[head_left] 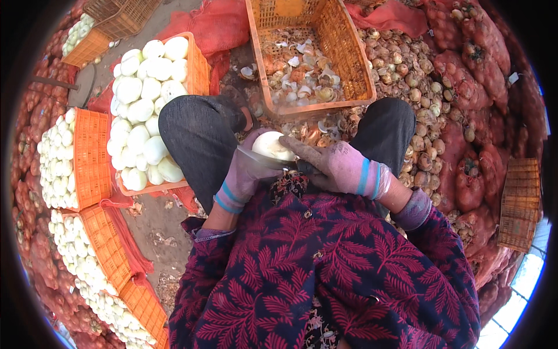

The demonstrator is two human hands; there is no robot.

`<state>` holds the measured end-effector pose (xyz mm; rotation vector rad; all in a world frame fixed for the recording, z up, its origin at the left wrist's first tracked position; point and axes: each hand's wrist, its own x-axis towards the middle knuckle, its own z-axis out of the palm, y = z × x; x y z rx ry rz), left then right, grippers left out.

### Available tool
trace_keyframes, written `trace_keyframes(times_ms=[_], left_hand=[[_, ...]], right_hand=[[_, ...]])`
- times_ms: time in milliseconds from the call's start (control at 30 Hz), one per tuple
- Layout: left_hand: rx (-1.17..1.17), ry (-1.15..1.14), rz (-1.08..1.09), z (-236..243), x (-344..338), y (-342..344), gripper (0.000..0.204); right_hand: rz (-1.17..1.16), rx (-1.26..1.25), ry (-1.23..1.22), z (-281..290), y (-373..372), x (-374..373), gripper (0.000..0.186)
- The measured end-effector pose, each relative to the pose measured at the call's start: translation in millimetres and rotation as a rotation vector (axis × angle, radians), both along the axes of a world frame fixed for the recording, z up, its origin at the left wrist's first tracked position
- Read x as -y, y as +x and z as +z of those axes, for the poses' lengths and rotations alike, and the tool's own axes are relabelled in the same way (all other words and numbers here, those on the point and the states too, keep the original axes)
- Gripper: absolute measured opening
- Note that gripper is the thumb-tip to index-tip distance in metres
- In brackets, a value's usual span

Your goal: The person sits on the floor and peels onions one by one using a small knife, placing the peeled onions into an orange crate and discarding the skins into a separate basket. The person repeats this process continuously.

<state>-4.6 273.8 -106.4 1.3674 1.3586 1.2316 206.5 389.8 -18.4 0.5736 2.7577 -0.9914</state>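
Peel crate (325, 107): orange, with loose skins and scraps (302, 72) inside; the landmark for the places below.
Onion (272, 145): pale and smooth, held just off the near side of the peel crate, between the person's knees.
Left hand (249, 166): lilac glove, blue bands at the wrist; its grip is clamped on the onion, nearer the person than the peel crate.
Right hand (343, 166): matching glove, soiled fingers; its grip is closed around the knife's dark handle, with a forefinger reaching onto the onion, also on the peel crate's near side.
Knife (261, 161): blade pointing left along the onion's near side, blurred; whether it touches cannot be told.
White onions (138, 138): heaped in an orange crate (199, 67) left of the peel crate.
Brown onions (427, 110): piled on the floor right of the peel crate.
Red sacks (465, 87): bulging, farther right of the peel crate, beyond that pile.
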Motion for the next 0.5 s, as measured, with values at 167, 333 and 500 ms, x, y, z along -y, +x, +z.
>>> trace_keyframes(times_ms=[167,333,500], left_hand=[[0.197,-0.231,-0.085,2,13,2,0.083],[0.51,-0.276,-0.104,6,26,7,0.057],[0.533,-0.307,-0.01,11,25,5,0.088]], right_hand=[[0.056,-0.174,-0.066,-12,7,1,0.089],[-0.026,-0.16,-0.117,-32,16,-3,0.093],[-0.498,0.027,-0.2,-61,50,-17,0.077]])
